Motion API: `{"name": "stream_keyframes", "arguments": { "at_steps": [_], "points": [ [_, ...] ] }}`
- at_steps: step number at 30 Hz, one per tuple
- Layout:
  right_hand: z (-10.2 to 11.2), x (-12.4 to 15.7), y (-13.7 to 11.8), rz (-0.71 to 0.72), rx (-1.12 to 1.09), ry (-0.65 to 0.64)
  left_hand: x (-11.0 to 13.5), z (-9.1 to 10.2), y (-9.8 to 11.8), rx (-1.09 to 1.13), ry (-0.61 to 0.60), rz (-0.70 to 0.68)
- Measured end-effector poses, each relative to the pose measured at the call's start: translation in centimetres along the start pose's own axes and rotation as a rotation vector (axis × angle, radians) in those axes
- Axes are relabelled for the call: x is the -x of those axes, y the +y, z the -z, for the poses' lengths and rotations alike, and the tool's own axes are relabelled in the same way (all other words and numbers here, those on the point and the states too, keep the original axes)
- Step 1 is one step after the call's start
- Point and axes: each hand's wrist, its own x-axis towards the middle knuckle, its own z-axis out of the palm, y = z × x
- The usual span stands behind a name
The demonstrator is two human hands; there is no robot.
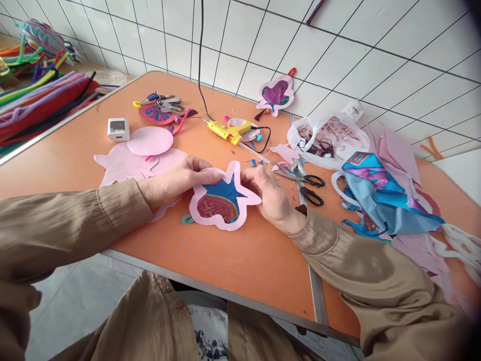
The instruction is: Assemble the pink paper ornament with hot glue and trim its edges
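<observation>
Between my two hands is a pink cutout frame (196,213) in a lobed shape with pointed tips. Blue fabric with a reddish-gold pattern (218,206) shows through its opening. My left hand (182,180) pinches the upper left edge, thumb on top. On the other side my right hand (271,193) is closed around the right edge, its fingertips partly hidden behind the piece. A teal loop (187,219) pokes out at the lower left of the frame. Pink cut shapes (124,163) lie beside my left hand.
Black-handled scissors (311,188) lie right of my right hand. A yellow glue gun (229,131) with its cord rests behind the hands. Also there are keys (171,104), a white box (118,130), a finished ornament (276,95), a plastic bag (345,138) and blue fabric (398,200).
</observation>
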Motion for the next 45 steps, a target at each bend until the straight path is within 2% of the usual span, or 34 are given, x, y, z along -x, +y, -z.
{"name": "stream_keyframes", "arguments": {
  "at_steps": [3, 7, 9, 14, 19, 22, 25, 31, 37, 41, 45],
  "points": [
    [0.0, -0.1, 0.2, 0.048, -0.096, 0.016, -0.1, 0.2, -0.2, 0.023, -0.010, -0.004],
    [0.5, -0.6, -0.1, 0.288, -0.015, 0.336, -0.1, 0.4, -0.2, 0.053, -0.011, 0.026],
    [0.8, -0.9, -0.6, 0.331, 0.026, 0.386, 0.0, 0.3, -0.1, 0.063, -0.005, 0.046],
    [1.2, -1.2, -1.3, 0.306, 0.069, 0.309, 0.3, 0.2, 0.0, 0.057, -0.005, 0.060],
    [1.2, -1.0, -1.5, 0.279, 0.162, 0.296, 0.1, 0.4, -0.3, 0.058, -0.023, 0.056],
    [1.4, -1.1, -1.6, 0.238, 0.128, 0.274, 0.1, 0.3, -0.3, 0.050, -0.021, 0.063],
    [1.8, -1.2, -1.7, 0.219, 0.112, 0.275, 0.2, 0.1, 0.0, 0.033, 0.009, 0.084],
    [2.6, -2.0, -2.0, 0.276, 0.232, 0.342, 0.5, -0.2, 0.4, 0.048, 0.028, 0.103],
    [3.3, -2.6, -1.9, 0.153, 0.190, 0.299, 0.2, 0.0, 0.0, 0.048, 0.011, 0.080],
    [3.4, -2.2, -2.1, 0.183, 0.225, 0.226, 0.2, 0.1, 0.1, 0.056, 0.009, 0.088],
    [3.0, -1.7, -2.2, 0.191, 0.263, 0.255, 0.3, -0.1, 0.3, 0.059, 0.019, 0.097]
  ]
}}
